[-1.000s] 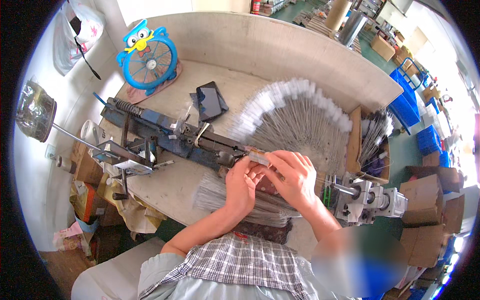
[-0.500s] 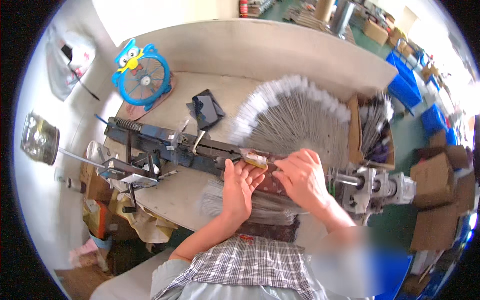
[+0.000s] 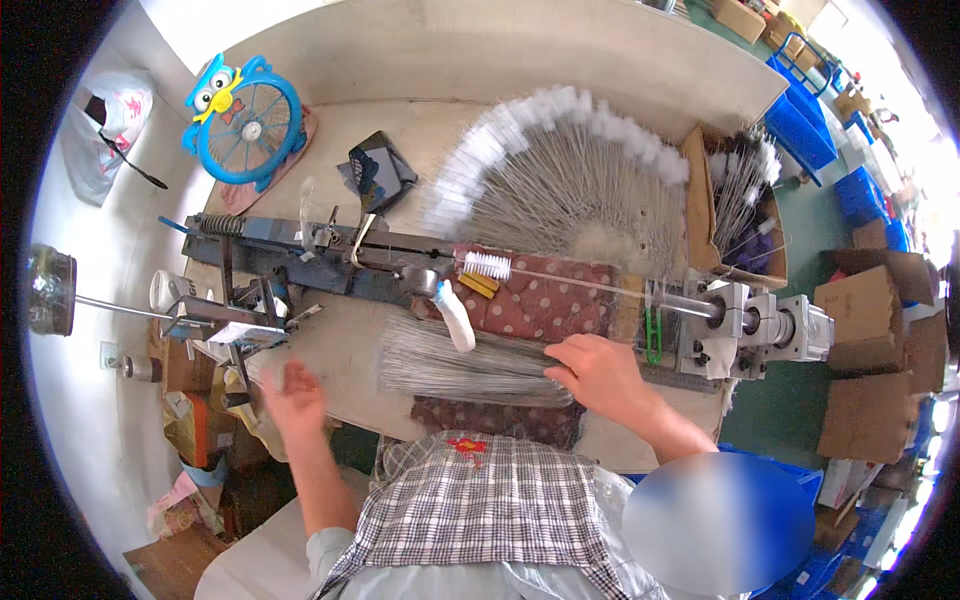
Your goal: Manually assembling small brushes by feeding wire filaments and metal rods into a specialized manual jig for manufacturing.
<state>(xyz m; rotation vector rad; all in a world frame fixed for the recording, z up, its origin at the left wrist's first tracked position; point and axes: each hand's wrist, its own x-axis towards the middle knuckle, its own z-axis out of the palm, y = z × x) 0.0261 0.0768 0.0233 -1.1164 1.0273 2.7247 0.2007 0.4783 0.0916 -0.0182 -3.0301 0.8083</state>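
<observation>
My left hand (image 3: 295, 395) is off the table's front left, below the metal stand; motion smears its fingers. At the right end of a bundle of straight metal wires (image 3: 450, 362), my right hand (image 3: 610, 380) has its thumb and fingers drawn together; whatever they pinch is too small to make out. Above the bundle, a brush with white bristles (image 3: 487, 264) sits at the left end of a thin wire stem, which runs right to a metal spindle (image 3: 695, 306). Just below the bristles lies a yellow block (image 3: 478, 285). A lever with a white-wrapped handle (image 3: 456, 320) slants toward me.
Finished white-tipped brushes (image 3: 570, 170) fan out behind the dark rail (image 3: 270, 240). A carton (image 3: 700, 205) of more brushes stands at right. A blue fan (image 3: 248, 130) and dark flat pieces (image 3: 378, 172) are at back left. Dotted brown cloth (image 3: 560, 300) covers the middle.
My left hand has left the yellow block and swung left and nearer me. My right hand has moved down to the wire bundle. The white brush and the lever handle now show.
</observation>
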